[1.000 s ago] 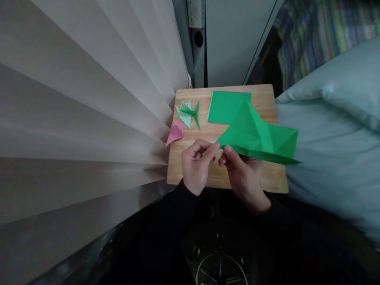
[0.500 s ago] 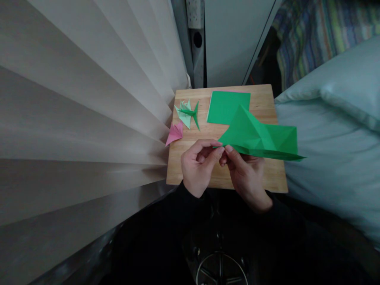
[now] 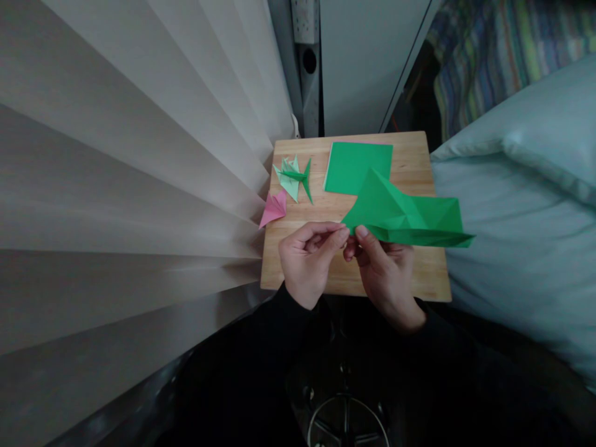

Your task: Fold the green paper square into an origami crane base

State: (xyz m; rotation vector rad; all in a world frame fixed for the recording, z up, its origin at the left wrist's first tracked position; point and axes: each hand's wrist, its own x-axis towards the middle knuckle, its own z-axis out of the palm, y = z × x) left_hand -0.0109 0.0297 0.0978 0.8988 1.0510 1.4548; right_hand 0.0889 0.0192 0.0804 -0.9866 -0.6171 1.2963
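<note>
Occlusions first: most right-hand fingers are out of sight under the folded green sheet [image 3: 407, 217], so the grip below can't be read. Left fingertips cover the sheet's left corner; can't make out the fold there. The sheet also hides the near edge of the green paper stack [image 3: 356, 164] in part. Pale green folded piece [image 3: 291, 187] is partly covered by a dark green one [image 3: 306, 178] (outlines blend, shapes unclear). Sleeves fade into the dark; metal ring [image 3: 347, 398] is cut off at bottom.

Position: sheet is above the desk [image 3: 279, 264], its bulk beyond and to the right of the hands, right tip past the desk edge. Left hand [image 3: 305, 264] pinches its left corner, thumb against index; right hand [image 3: 386, 273] grasps the near edge just beside, thumb on top. Pink folded piece [image 3: 274, 209] lies at the desk's left edge.
</note>
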